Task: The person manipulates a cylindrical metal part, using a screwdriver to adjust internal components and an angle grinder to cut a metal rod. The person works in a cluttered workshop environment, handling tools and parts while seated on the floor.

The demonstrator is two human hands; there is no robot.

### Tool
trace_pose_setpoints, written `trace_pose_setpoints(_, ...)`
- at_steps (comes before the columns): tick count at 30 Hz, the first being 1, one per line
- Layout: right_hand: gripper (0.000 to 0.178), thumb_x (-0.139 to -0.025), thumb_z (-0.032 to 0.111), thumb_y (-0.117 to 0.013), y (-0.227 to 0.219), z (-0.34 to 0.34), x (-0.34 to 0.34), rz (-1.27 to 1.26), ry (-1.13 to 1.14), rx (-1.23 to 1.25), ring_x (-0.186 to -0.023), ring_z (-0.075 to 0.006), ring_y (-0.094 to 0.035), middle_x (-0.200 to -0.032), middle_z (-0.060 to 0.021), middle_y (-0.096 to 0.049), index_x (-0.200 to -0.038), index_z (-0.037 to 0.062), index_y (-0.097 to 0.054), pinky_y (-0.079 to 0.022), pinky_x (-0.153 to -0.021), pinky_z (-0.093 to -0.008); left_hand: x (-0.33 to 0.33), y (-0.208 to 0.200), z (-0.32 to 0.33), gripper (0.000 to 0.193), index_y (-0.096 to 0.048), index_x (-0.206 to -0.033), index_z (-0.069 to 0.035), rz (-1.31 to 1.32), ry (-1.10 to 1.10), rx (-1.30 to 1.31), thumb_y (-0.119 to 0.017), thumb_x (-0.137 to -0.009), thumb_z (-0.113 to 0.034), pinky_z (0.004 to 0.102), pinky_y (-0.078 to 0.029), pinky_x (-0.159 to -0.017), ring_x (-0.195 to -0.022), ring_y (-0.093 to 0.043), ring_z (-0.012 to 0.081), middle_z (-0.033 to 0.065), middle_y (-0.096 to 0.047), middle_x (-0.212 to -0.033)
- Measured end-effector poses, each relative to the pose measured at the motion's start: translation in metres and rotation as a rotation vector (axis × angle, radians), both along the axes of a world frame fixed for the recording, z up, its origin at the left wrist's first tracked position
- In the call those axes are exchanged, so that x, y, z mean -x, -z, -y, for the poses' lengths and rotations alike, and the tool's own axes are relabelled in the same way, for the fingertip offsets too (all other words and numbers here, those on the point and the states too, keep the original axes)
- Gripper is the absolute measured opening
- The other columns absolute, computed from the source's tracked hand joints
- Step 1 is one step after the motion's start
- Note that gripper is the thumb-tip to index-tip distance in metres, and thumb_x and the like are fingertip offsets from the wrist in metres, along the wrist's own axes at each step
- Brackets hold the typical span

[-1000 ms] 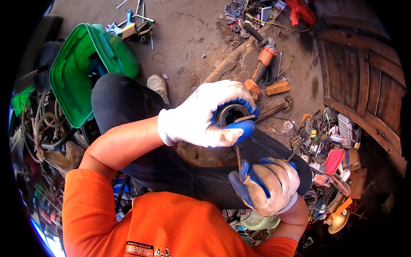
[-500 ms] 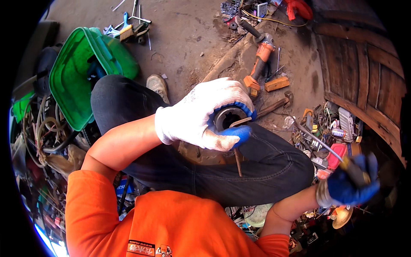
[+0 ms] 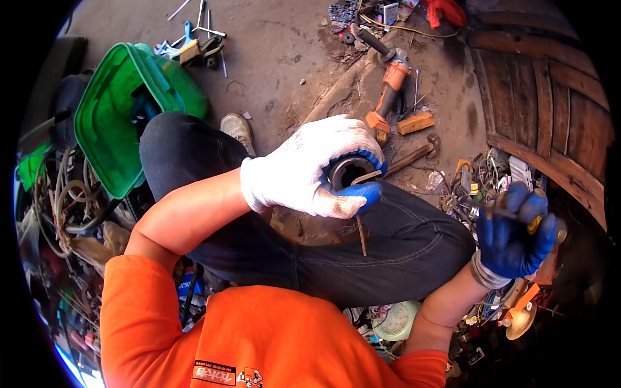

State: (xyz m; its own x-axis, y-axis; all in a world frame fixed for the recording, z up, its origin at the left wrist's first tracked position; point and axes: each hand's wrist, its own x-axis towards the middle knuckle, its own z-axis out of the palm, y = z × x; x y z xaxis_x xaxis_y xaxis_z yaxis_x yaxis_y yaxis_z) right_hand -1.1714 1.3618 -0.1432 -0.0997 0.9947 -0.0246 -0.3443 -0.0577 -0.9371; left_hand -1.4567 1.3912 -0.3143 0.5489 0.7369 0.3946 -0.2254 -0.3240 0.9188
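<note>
— What's moved since a second ago?
— The right hand (image 3: 515, 231). It left the lap and swung out over the tool clutter (image 3: 482, 178) on the right.
— Holding anything?
— It has closed on a small tool (image 3: 534, 224), possibly yellow-handled; hard to tell.

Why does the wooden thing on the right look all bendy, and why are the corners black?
In the head view, the fisheye lens curves the wooden planks near the rim and leaves black corners; bright sun lights the left hand, while the right hand looks slightly blurred.
</note>
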Motion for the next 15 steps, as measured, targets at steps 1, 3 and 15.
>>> trace_pose_setpoints(1, 0.039, -0.102, 0.038, -0.055, 0.003, 0.0, 0.004, 0.015, -0.039, 0.009, -0.064, -0.0193, -0.048, -0.092, -0.0138, -0.053, -0.103, -0.0007, -0.055, -0.045, -0.056, -0.0318, 0.0, 0.0, 0.0, 0.052, -0.065, -0.106, -0.004, -0.006, -0.003, -0.011, -0.075, -0.08, -0.048, 0.0405, -0.052, -0.084, -0.092, -0.064, 0.0318, 0.0137, -0.066, -0.1)
trace_pose_setpoints(3, 0.03, -0.101, 0.029, -0.058, 0.0, -0.001, 0.011, -0.018, -0.01, 0.026, -0.065, -0.019, -0.052, -0.09, -0.014, -0.055, -0.103, -0.0006, -0.055, -0.048, -0.053, -0.0314, 0.0, 0.0, -0.002, 0.052, -0.065, -0.106, -0.004, -0.017, -0.011, -0.029, -0.076, -0.079, -0.047, 0.0406, -0.052, -0.084, -0.092, -0.064, 0.0319, 0.0137, -0.066, -0.1)
trace_pose_setpoints(15, 0.03, -0.071, 0.004, -0.078, 0.005, 0.015, 0.079, 0.808, -0.149, -0.168, -0.078, -0.0209, -0.07, -0.095, -0.0129, -0.071, -0.101, 0.0044, -0.073, -0.057, -0.07, -0.0315, -0.001, -0.002, 0.0, 0.054, -0.064, -0.107, -0.005, -0.041, 0.001, -0.045, -0.077, -0.077, -0.047, 0.0414, -0.051, -0.084, -0.095, -0.063, 0.0337, 0.0143, -0.065, -0.102)
